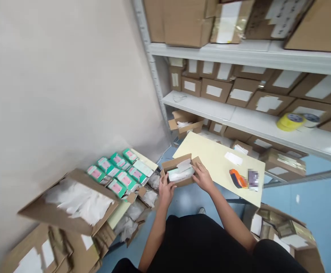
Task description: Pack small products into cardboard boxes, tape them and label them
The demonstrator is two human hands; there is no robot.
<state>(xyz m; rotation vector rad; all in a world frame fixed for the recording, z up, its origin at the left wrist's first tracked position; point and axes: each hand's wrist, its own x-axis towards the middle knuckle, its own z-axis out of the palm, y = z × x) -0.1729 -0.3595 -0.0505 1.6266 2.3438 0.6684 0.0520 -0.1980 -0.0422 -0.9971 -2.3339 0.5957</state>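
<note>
A small open cardboard box [186,182] is held between my two hands above the near left corner of the pale yellow table [211,155]. Inside it lies a white, plastic-looking packet [180,174], with a white flap standing up behind. At the box's left end, the fingers of my left hand [167,189] are bent over the rim. My right hand [203,177] grips the opposite end, thumb and fingertips reaching over the edge close to the packet. The box's underside is hidden.
To the left, several green-and-pink boxes [127,179] stand beside a large carton [77,222] of white bags. A white paper [234,158] and an orange-and-black handheld device [237,178] lie on the table. Behind is a shelf [211,108] with cartons and yellow tape [288,122]; lower right, another carton [308,254].
</note>
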